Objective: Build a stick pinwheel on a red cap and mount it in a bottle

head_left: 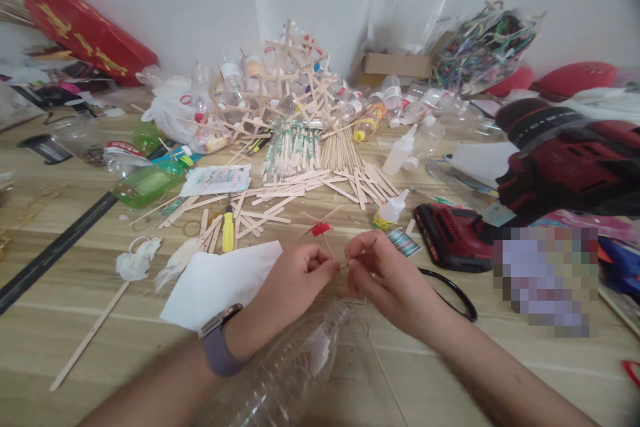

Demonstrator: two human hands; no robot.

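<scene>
My left hand [305, 273], with a watch on its wrist, pinches a thin wooden stick [327, 247] that has a red piece [321, 229] near its upper end. Thin crossed sticks spread from that red piece. Close beside it on the right, my right hand [375, 273] is closed in a pinch at the end of the same small assembly; what lies between its fingertips is too small to name. Below both hands a clear plastic bottle [285, 373] lies on its side, its neck toward them. A long thin stick [385, 373] slants down right of the bottle.
A red and black power drill [560, 160] stands at the right. Ahead lie craft sticks [265, 213], a yellow screwdriver [228, 230], glue bottles [393, 210] and a heap of plastic bottles [295, 90]. White paper [215, 283] lies left of my hands.
</scene>
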